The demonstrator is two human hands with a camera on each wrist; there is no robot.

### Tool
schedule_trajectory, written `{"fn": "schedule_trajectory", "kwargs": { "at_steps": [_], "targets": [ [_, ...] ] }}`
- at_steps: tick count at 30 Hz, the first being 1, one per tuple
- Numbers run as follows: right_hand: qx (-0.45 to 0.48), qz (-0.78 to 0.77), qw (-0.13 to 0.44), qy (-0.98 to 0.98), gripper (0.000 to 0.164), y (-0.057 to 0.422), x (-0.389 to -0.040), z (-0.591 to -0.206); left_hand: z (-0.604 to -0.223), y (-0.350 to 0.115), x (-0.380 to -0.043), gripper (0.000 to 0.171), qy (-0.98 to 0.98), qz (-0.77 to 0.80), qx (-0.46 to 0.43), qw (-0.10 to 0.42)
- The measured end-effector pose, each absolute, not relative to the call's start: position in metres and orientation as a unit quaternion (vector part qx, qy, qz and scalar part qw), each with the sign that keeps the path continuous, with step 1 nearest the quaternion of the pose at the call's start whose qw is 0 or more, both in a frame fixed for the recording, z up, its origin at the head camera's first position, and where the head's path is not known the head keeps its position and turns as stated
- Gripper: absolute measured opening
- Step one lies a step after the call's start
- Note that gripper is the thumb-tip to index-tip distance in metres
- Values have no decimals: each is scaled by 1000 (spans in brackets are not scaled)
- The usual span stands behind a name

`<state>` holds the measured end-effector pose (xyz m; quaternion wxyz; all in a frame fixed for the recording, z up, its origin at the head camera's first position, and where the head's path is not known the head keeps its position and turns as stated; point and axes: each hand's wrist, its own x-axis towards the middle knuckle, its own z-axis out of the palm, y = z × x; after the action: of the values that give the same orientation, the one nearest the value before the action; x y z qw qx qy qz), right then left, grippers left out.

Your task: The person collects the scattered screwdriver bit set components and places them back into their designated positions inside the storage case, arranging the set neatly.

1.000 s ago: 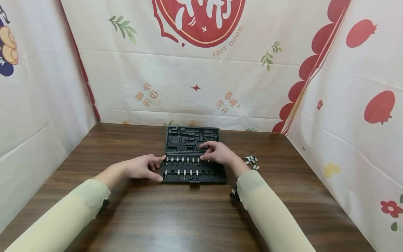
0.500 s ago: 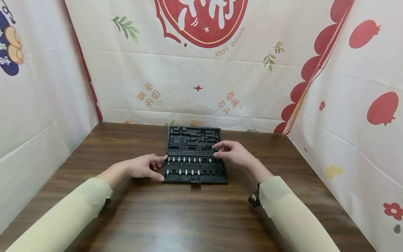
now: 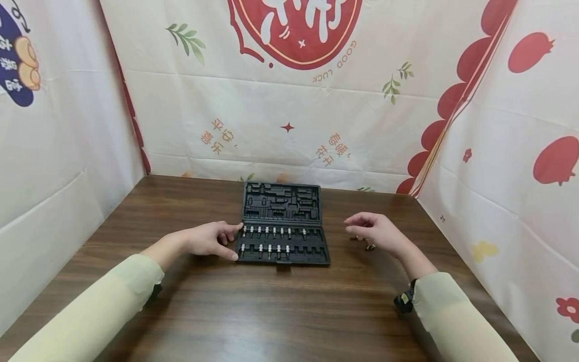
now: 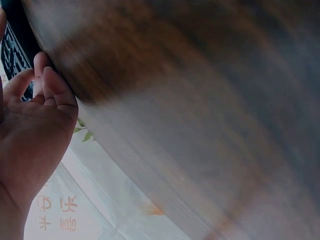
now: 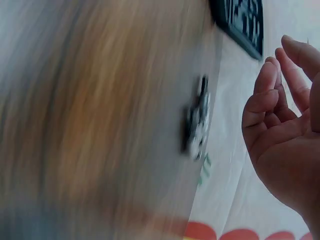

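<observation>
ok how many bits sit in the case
13 bits in the black case: eight in the back row, five in the front; none looks hidden. Loose pieces, partly hidden by the right hand, aren't counted.

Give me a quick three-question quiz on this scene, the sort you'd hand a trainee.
1. True or false: the left hand touches the left edge of the black case.
2. How many metal pieces sit in the case's nearer row?
3. Where is the right hand?
A) On the case's lid
B) By the loose metal pieces to the right of the case
C) On the left hand

Key: 1. True. 2. Five. 3. B.
</observation>
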<state>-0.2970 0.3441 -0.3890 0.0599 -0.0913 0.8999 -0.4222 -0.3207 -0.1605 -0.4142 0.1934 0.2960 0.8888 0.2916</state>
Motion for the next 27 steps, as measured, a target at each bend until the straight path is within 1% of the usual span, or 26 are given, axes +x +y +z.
{"fn": "schedule_trajectory", "kwargs": {
  "at_steps": [6,14,22,27],
  "targets": [
    [-68,-398,55,913,43,375,-291,-394,-414,-160,-321,101,889,289,297,193],
    [-38,-376,79,922,39,408,-286,-404,-414,-160,-321,101,890,287,298,193],
    [-22,-357,103,928,40,419,-283,-409,-414,-160,-320,102,890,289,294,194],
    [-14,-347,110,931,44,418,-283,-412,-414,-161,-320,102,892,288,290,195]
  ]
}}
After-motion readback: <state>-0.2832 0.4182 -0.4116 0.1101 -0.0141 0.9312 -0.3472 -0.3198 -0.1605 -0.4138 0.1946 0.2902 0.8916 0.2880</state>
